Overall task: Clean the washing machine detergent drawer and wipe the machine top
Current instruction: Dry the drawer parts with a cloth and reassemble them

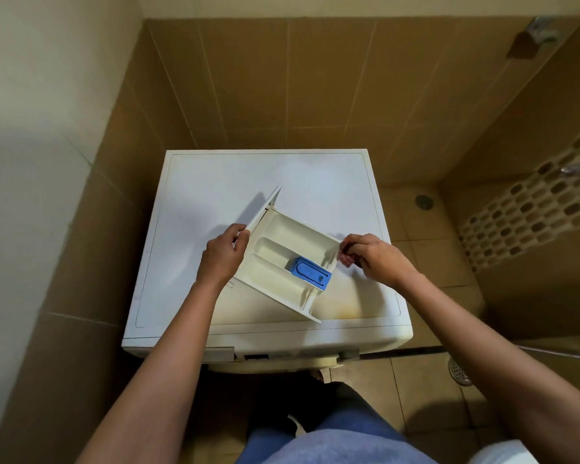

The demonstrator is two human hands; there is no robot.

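Cream plastic detergent drawer is out of its slot and lies diagonally on the white washing machine top, with both hands engaged.

The left hand grips the near end of the drawer's flat front panel, fingers curled round its edge. The right hand is closed on a small reddish cloth, which it pinches against the drawer's rear corner. A blue plastic siphon insert sits in the middle compartment. In my assessment the drawer is light, rigid and hollow, with thin dividers that could crack under twisting. Its smooth moulding is likely to be slippery where residue or water remains. The front panel and the long side walls look like the soundest holds. The insert appears removable, so it should not take any load. The cloth is soft and limp and should bunch easily into the corners.
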